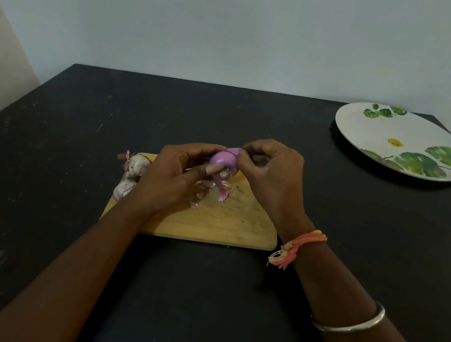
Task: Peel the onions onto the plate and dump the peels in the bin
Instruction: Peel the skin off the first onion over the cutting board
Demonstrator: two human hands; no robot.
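Right now I am holding the onion point(221, 164) up over the cutting board point(223, 225) with the left hand point(174, 180), its fingers and thumb curled round the bulb and the thumb lying across the lower face. The right hand point(272, 173) is pinching a flap of skin point(234, 151) at the top of the bulb, fingertips closed on it.

Much of the purple flesh is showing, so I am judging this onion to be mostly peeled, with only strips near the top and the root end to go. To do this well, I am planning to run the pull down along the curve, from tip towards root, so the skin comes away in one long strip rather than tearing into crumbs. The left hand should be turning the bulb a little into each pull and gripping lightly, since the bared surface is likely slick.

Loose peels point(214, 191) are lying on the board beneath the onion, not on the plate point(353, 124), which is sitting well apart at the far right of the dark table point(43, 138) with nothing on it. Two unpeeled onions point(134, 167) are waiting at the board's left edge, partly hidden behind the left hand. I am seeing no bin from here, so the scraps will need gathering up before they can be dumped.
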